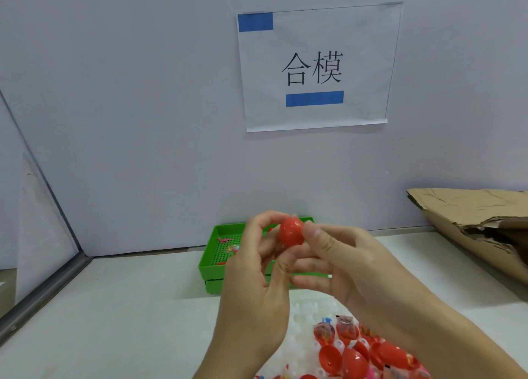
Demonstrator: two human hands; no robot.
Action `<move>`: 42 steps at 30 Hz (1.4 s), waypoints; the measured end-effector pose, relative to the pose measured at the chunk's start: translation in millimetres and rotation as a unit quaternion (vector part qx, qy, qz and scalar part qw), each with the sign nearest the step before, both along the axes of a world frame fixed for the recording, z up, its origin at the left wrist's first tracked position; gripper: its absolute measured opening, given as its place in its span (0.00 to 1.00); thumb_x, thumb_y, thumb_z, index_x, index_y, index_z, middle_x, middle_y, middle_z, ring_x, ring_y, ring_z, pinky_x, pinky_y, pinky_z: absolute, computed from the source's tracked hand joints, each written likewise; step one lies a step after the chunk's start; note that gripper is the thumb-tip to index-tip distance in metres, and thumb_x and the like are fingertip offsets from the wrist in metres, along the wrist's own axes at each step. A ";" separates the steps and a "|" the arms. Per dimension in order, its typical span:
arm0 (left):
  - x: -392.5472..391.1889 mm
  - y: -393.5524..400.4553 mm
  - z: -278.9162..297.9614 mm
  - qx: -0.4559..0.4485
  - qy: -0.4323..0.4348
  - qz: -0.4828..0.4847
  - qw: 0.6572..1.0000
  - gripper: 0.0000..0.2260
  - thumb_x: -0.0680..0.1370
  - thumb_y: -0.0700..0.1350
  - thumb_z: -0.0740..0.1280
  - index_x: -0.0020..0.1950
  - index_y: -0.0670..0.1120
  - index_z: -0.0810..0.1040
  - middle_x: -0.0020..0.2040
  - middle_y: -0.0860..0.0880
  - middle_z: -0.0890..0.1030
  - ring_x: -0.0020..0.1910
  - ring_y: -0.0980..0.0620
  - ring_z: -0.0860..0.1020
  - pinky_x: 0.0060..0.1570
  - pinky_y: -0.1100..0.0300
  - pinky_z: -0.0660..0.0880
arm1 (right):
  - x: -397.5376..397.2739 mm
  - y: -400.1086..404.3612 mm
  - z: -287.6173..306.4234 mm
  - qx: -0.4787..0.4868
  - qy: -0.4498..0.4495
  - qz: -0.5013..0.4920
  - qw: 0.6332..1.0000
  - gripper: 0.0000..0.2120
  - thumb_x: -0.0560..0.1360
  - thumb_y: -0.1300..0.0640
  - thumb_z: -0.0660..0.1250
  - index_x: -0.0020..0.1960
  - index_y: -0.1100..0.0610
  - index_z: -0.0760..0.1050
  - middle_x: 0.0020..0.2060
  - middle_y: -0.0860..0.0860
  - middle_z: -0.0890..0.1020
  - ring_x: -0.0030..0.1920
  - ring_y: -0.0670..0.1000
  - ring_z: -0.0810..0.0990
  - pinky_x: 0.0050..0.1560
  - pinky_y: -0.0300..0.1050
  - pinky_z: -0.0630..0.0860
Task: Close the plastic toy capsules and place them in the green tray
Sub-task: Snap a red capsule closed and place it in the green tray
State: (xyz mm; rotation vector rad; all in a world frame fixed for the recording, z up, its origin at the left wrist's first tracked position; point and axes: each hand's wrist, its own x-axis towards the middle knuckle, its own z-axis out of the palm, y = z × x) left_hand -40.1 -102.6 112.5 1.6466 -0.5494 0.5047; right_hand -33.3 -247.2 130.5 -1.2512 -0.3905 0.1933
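Red capsule (291, 232) held up in front of the green tray (213, 267), pinched between left hand (251, 287) and right hand (337, 261), fingers of both curled around it. Tray at the back of the white worktop (128, 307), a few small toys inside. Open red capsule halves (357, 358) heaped at the near edge, beneath the wrists. Torn cardboard (471, 224) to the right; paper sign (314, 67) on the wall.

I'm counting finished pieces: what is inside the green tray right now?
In the green tray, a pink toy piece and a small multicoloured item show. The left hand, right hand and red capsule cover the rest.
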 end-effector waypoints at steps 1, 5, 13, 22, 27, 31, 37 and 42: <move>-0.2 -1.3 -1.1 0.022 -0.015 0.011 1.000 0.08 0.79 0.47 0.63 0.56 0.59 0.73 0.54 0.59 0.84 0.54 0.55 0.83 0.52 0.52 0.80 | -0.5 0.6 -0.3 0.002 -0.016 -0.002 1.000 0.18 0.72 0.47 0.74 0.54 0.59 0.84 0.49 0.57 0.86 0.50 0.54 0.86 0.48 0.43 0.81; 0.7 -3.8 -3.3 0.015 -0.021 0.010 1.000 0.09 0.78 0.46 0.65 0.55 0.59 0.73 0.61 0.64 0.80 0.63 0.59 0.78 0.61 0.49 0.77 | -0.7 1.4 -2.2 -0.043 -0.088 -0.067 0.993 0.12 0.71 0.53 0.75 0.54 0.53 0.85 0.50 0.52 0.87 0.53 0.51 0.86 0.52 0.39 0.80; -0.6 -1.5 8.4 -0.167 0.173 -0.081 0.967 0.12 0.73 0.45 0.73 0.53 0.40 0.81 0.48 0.41 0.86 0.49 0.45 0.85 0.48 0.54 0.82 | 1.9 -0.1 -7.7 -0.207 -0.325 -0.287 0.877 0.24 0.66 0.66 0.79 0.54 0.42 0.82 0.45 0.40 0.85 0.48 0.43 0.83 0.47 0.33 0.77; 0.9 4.1 10.4 -0.166 0.187 -0.105 0.963 0.16 0.72 0.46 0.67 0.54 0.38 0.82 0.46 0.39 0.86 0.44 0.44 0.86 0.46 0.56 0.83 | 3.4 -5.8 -8.8 -0.262 -0.368 -0.225 0.863 0.27 0.69 0.70 0.75 0.61 0.47 0.81 0.51 0.43 0.83 0.53 0.45 0.81 0.49 0.34 0.78; 2.4 5.3 6.6 -0.053 0.025 0.034 0.998 0.08 0.72 0.46 0.70 0.51 0.49 0.82 0.46 0.54 0.87 0.48 0.56 0.84 0.50 0.65 0.79 | 4.5 -13.9 -4.1 -0.087 -0.116 -0.082 0.986 0.26 0.70 0.44 0.71 0.67 0.48 0.76 0.56 0.52 0.84 0.58 0.52 0.83 0.51 0.47 0.81; 0.5 4.7 3.4 0.022 -0.040 0.065 0.997 0.12 0.73 0.41 0.68 0.51 0.57 0.82 0.51 0.60 0.84 0.56 0.60 0.81 0.54 0.69 0.75 | 4.0 -9.1 -3.2 0.037 0.031 0.097 0.994 0.30 0.67 0.40 0.76 0.58 0.62 0.81 0.54 0.63 0.83 0.53 0.59 0.84 0.48 0.50 0.81; 0.1 5.4 4.2 0.037 -0.066 0.042 0.996 0.14 0.73 0.38 0.67 0.53 0.55 0.82 0.56 0.62 0.83 0.63 0.62 0.77 0.57 0.71 0.73 | 6.6 -7.5 -7.8 0.079 -0.004 0.122 0.989 0.28 0.68 0.43 0.78 0.57 0.63 0.82 0.56 0.60 0.83 0.57 0.57 0.83 0.53 0.46 0.79; -0.6 4.6 3.6 0.019 0.002 0.013 1.000 0.15 0.74 0.40 0.70 0.55 0.58 0.81 0.62 0.63 0.80 0.62 0.59 0.79 0.61 0.56 0.77 | 9.9 -3.0 -12.6 0.048 -0.061 0.028 0.997 0.25 0.69 0.42 0.77 0.57 0.60 0.83 0.54 0.60 0.85 0.56 0.56 0.84 0.55 0.43 0.79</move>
